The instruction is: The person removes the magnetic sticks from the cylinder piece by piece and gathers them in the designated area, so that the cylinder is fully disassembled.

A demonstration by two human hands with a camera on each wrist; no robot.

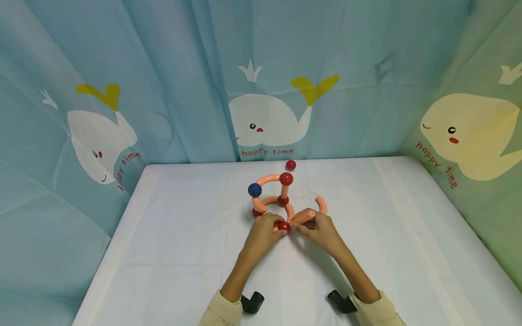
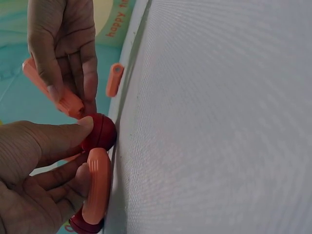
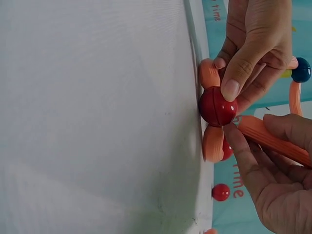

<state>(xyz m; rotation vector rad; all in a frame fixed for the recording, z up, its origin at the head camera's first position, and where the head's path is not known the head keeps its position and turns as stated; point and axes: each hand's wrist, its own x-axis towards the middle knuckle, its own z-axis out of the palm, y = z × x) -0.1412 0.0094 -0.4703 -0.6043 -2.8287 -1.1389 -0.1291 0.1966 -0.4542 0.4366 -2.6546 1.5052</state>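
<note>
Pinching the near red ball (image 3: 217,106) with thumb and fingers: left hand (image 1: 263,232), grip narrow. Ball sits low on the desk (image 1: 183,253), at the near corner of a ball-and-rod frame (image 1: 284,192). Right hand (image 1: 324,233) grips an orange rod (image 1: 303,218), one end at that ball; contact hard to confirm. Loose curved rod (image 1: 322,205) lies just beyond.

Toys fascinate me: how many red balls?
5: one ball at back, one atop the upright stick, one at its foot, one further left, one in the left hand. More may hide.
</note>
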